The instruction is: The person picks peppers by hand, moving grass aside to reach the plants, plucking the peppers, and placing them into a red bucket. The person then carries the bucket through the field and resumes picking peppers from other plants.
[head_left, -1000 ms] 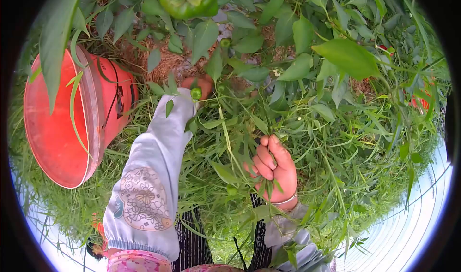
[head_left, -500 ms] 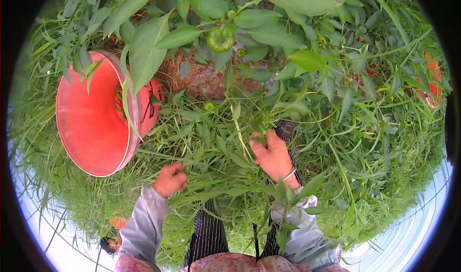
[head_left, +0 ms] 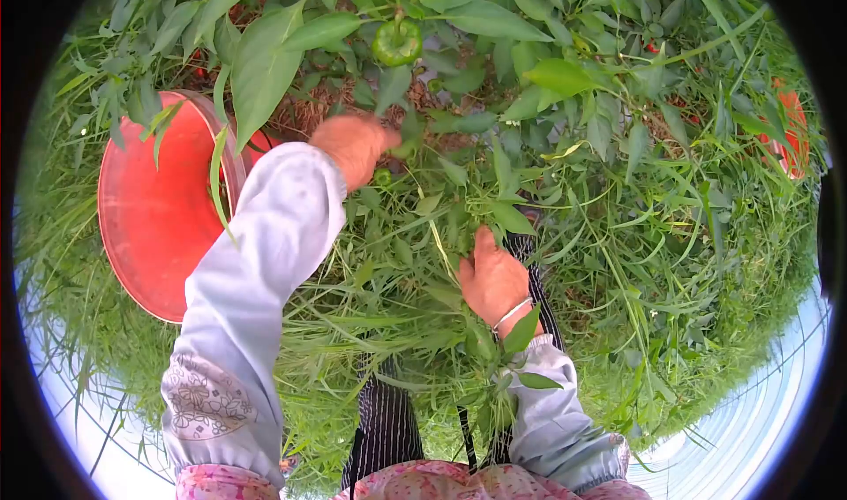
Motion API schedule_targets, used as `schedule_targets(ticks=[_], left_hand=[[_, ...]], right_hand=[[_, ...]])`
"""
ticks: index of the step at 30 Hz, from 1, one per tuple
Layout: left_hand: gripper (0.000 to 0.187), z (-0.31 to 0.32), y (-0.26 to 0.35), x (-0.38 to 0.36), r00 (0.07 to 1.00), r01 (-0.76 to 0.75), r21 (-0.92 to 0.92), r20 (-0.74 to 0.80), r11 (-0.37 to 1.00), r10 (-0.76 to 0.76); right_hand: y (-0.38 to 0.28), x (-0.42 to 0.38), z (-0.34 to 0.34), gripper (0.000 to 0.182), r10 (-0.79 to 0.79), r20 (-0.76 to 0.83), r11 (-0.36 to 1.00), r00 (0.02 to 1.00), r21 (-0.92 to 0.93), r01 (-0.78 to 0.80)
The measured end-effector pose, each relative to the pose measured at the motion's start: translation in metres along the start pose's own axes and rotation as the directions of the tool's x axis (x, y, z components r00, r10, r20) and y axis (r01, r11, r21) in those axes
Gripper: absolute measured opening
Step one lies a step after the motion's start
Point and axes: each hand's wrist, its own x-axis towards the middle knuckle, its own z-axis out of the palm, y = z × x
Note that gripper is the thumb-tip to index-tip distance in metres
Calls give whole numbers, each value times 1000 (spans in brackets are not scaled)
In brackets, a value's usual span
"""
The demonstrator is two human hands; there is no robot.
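My left hand (head_left: pixel 355 150) reaches forward into the pepper plant, beside a small green pepper (head_left: pixel 382 177). Motion blurs its fingertips, and leaves hide part of them. My right hand (head_left: pixel 496 281), with a bracelet at the wrist, is closed around a leafy pepper plant stem (head_left: pixel 476 213) low in front of my legs. Higher up hangs a larger green pepper (head_left: pixel 397 42) among broad leaves. To the left, a red bucket (head_left: pixel 159 227) lies tipped with its wide mouth facing me, partly covered by my left sleeve (head_left: pixel 265 235).
Tall grass (head_left: pixel 344 324) surrounds my legs. Another red object (head_left: pixel 791 134) shows through the foliage at the far right. Dry straw-like mulch (head_left: pixel 304 103) lies under the plants. Several leaves (head_left: pixel 534 332) overlap my right sleeve.
My left hand has moved from beside my legs forward and up into the plant, its sleeve now crossing the bucket. My right hand stays low, its thumb pointing further up among the leaves.
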Motion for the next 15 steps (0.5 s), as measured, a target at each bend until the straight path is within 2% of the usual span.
schedule_targets(ticks=[1,2,3,5,6,8,9,10,11,12,15], left_hand=[[52,4,0,-2,983,-73,-9,170,997,74],[52,9,4,-6,947,-76,-58,308,995,90],[45,25,2,-16,964,-99,-126,235,987,127],[38,38,7,-32,959,-140,-266,204,954,198],[35,40,15,-42,976,-122,-323,131,939,172],[30,44,37,-58,994,-99,-441,-10,892,106],[29,47,47,-61,998,-58,-471,-8,880,61],[29,51,57,-63,1000,-17,-503,-4,864,17],[29,55,66,-65,1000,24,-536,2,844,-27],[36,67,70,-65,995,-17,-591,-92,806,-47],[41,93,79,-54,950,-124,-865,-246,487,-195]], right_hand=[[-3,0,-3,51,16,11,1000,1000,-12,-16],[-7,-1,-8,57,33,21,999,999,-23,-33],[-9,-2,-11,63,54,33,998,998,-32,-53],[-7,-3,-8,66,-51,-139,998,989,20,54],[-7,-3,-7,67,-102,-226,993,969,35,113],[-18,-6,-15,68,-123,-284,990,951,37,139],[-22,-6,-18,68,-132,-315,988,940,34,150],[-22,-5,-14,68,-238,-424,964,874,8,267],[-20,-4,-10,67,-262,-407,954,875,28,298],[-17,-1,-6,66,-287,-392,942,874,48,331],[-14,3,-7,64,-284,-312,923,907,167,347]])
